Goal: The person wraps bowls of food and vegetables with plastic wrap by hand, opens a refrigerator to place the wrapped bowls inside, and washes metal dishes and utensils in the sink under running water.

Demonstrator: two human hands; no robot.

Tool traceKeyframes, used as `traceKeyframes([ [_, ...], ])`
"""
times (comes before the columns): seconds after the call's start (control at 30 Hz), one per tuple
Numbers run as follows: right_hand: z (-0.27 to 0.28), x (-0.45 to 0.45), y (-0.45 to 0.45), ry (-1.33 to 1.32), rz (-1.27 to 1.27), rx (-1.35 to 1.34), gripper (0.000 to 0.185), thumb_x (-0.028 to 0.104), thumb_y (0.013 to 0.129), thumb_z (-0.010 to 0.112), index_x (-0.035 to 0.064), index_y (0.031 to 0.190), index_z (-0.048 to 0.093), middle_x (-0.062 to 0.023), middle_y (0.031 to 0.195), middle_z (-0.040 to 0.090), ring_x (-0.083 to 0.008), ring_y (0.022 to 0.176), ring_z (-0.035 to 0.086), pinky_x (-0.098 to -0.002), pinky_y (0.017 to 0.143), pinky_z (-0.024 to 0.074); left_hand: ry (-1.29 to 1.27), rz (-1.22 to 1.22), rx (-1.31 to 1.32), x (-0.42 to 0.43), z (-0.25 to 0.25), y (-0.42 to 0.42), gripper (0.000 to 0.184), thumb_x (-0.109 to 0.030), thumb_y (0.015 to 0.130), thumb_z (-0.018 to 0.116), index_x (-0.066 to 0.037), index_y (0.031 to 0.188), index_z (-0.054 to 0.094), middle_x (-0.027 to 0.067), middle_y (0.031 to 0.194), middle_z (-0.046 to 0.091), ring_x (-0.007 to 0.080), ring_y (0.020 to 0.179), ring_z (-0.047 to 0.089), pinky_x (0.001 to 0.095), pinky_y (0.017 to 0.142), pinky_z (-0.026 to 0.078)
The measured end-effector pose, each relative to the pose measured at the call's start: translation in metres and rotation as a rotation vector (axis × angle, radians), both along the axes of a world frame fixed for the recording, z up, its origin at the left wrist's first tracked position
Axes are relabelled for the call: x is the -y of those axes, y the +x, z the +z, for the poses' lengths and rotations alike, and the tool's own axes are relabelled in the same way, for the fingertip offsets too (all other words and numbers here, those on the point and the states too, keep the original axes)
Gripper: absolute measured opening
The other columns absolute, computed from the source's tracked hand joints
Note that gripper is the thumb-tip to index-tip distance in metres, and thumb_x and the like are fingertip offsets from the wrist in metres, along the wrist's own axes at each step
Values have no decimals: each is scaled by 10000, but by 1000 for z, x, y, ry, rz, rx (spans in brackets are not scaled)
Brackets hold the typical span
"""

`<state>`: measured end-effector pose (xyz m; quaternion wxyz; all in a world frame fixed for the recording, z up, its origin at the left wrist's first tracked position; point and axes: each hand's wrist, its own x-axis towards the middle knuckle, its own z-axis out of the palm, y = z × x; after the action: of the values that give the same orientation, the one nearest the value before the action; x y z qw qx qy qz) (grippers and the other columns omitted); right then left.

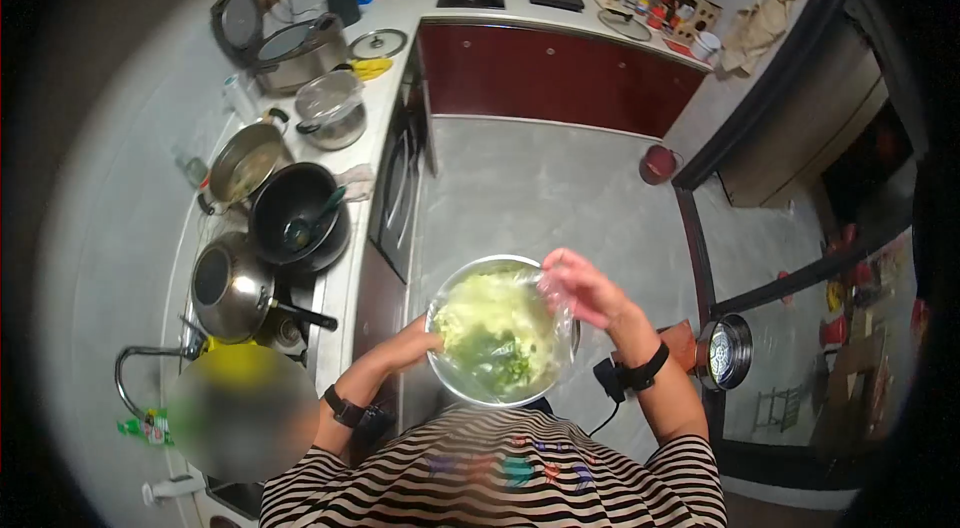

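A round metal bowl (440, 386) is held in front of my striped shirt, with chopped pale green vegetables (500, 333) inside. Clear plastic film lies over its top. My left hand (408, 344) grips the bowl's left rim, its fingers partly hidden by the bowl. At the upper right rim, my right hand (580, 286) has its fingers bent together on the edge of the clear film.
Along the left counter stand a black pot (298, 218) with a ladle, a steel pot (247, 164), an upturned pan (232, 288) and a film-covered pot (333, 108). A bucket (658, 165) sits on the floor. A metal pan (724, 352) is at my right.
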<state>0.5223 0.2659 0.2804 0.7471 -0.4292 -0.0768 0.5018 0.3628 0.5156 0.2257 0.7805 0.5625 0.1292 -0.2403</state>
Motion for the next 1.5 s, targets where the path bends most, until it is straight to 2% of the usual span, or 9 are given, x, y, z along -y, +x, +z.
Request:
traceKeyframes([
  [0.07, 19, 26, 35, 74, -57, 10, 156, 120, 848, 554, 90, 979, 474, -39, 869, 586, -110, 746, 568, -249, 632, 484, 3, -82, 51, 17, -19, 32, 646, -23, 695, 469, -6, 1322, 310, 75, 1146, 510, 151, 1014, 488, 263, 829, 418],
  [0.23, 24, 63, 108, -157, -113, 218, 231, 18, 766, 633, 71, 942, 493, -74, 863, 618, -100, 687, 587, -195, 552, 469, 210, -195, 286, 83, -6, 107, 608, -101, 712, 498, -19, 1297, 354, 35, 1020, 548, 106, 847, 505, 240, 664, 434],
  [0.53, -34, 211, 229, -412, -82, 236, 156, 52, 796, 610, 69, 921, 519, -11, 707, 577, -40, 514, 520, -170, 374, 370, -45, -131, 0, 180, 5, 206, 626, 15, 694, 476, 8, 1300, 319, 92, 1098, 512, 143, 981, 498, 250, 760, 444],
  [0.7, -80, 299, 193, -50, -289, -85, 222, 215, 924, 459, 55, 1064, 521, -34, 954, 585, -82, 746, 569, -215, 627, 495, -135, -137, -193, 208, -18, 254, 533, 38, 688, 462, 19, 1214, 381, 69, 941, 524, 116, 749, 532, 229, 589, 460],
  [0.97, -99, 322, 138, -86, -1302, -90, 273, 309, 909, 451, 67, 971, 559, -32, 851, 602, -106, 747, 595, -243, 640, 503, -226, -379, -334, 297, -14, 348, 485, 41, 696, 462, 30, 1177, 402, 90, 919, 524, 166, 760, 545, 297, 652, 482],
  [1.17, -143, 347, 99, -274, -1535, 166, 254, 284, 887, 485, 51, 950, 565, -71, 869, 617, -150, 779, 601, -291, 698, 499, -59, -788, -302, 346, 4, 410, 410, 27, 703, 479, 15, 1112, 458, 100, 895, 528, 160, 751, 557, 289, 597, 491],
  [1.23, -148, 339, 60, -985, -1442, 584, 266, 235, 863, 513, 1, 981, 561, -107, 876, 625, -186, 821, 600, -346, 746, 488, -81, -922, -319, 345, -6, 425, 374, 24, 706, 479, 9, 1079, 468, 100, 866, 532, 164, 715, 561, 289, 565, 488],
  [1.3, -151, 327, -9, -1761, -769, 576, 252, 123, 796, 551, -29, 995, 571, -157, 877, 628, -241, 875, 593, -424, 804, 455, -187, -973, -360, 329, -25, 432, 337, 19, 711, 481, 1, 1048, 473, 100, 831, 539, 176, 677, 569, 292, 530, 483],
  [1.5, -146, 351, -270, -1861, -1333, -483, 145, -6, 735, 553, 79, 694, 663, -44, 613, 628, -147, 561, 602, -277, 544, 495, -173, -846, -313, 349, 10, 415, 365, -16, 723, 497, -14, 1082, 438, 118, 858, 560, 220, 645, 584, 309, 484, 476],
])
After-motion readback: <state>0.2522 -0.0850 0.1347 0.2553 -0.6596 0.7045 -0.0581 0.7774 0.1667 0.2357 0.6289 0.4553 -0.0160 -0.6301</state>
